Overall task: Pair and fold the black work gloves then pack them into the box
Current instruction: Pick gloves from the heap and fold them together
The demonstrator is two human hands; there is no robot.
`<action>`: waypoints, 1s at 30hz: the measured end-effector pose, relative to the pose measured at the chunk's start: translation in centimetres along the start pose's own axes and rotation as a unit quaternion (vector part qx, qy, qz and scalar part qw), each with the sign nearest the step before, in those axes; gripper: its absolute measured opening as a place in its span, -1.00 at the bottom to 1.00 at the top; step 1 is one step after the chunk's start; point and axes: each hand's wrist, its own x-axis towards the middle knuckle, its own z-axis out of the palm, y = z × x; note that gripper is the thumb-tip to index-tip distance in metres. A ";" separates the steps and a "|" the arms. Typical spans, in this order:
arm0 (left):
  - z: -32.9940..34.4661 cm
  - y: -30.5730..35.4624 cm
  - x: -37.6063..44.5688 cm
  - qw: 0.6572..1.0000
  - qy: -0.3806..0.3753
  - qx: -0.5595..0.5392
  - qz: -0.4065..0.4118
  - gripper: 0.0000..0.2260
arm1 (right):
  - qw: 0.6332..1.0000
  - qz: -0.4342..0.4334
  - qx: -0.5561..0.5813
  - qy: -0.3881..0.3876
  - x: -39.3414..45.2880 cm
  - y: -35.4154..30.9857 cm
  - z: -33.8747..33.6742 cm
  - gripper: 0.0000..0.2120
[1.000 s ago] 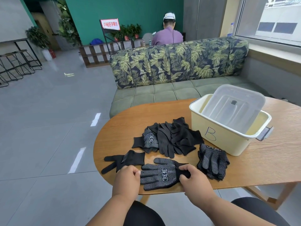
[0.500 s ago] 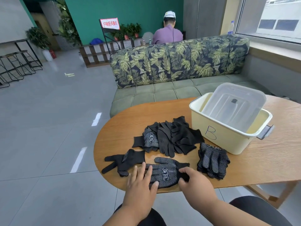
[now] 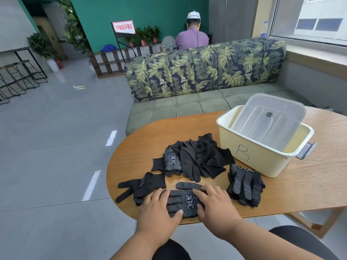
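A black dotted glove (image 3: 185, 201) lies flat at the near edge of the wooden table (image 3: 300, 188). My left hand (image 3: 159, 212) presses its finger end with straight fingers. My right hand (image 3: 216, 205) lies flat on its cuff end. Another glove (image 3: 142, 186) lies just left of it, partly turned over. A loose pile of black gloves (image 3: 195, 160) sits behind. A bundle of dotted gloves (image 3: 245, 184) lies to the right. The cream box (image 3: 253, 152) marked B stands at the right with a clear lid (image 3: 268, 119) leaning inside.
A green sofa (image 3: 197, 87) with leaf-print cushions runs along the table's far side. A person (image 3: 192, 36) sits behind it, facing away. Grey tiled floor lies to the left, with stools (image 3: 20, 76) and plants (image 3: 40, 45) at the wall.
My left hand went from the glove's fingertips onto its finger half and flattened. My right hand let go of the cuff and now lies flat on it. The glove slid slightly right.
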 end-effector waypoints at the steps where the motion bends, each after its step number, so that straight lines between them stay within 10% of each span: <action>1: -0.4 0.0 0.2 1.000 0.001 0.001 0.002 -0.25 | 1.000 0.006 0.002 0.006 -0.2 0.2 0.5 -0.51; 24: -2.1 4.6 9.2 0.997 -0.067 0.024 0.017 -0.73 | 1.000 0.007 0.007 0.025 -0.8 0.8 1.4 -0.49; 30: -2.0 3.8 8.7 0.962 -0.066 -0.258 -0.054 -0.93 | 0.997 0.032 0.068 0.008 -0.7 0.9 1.0 -0.41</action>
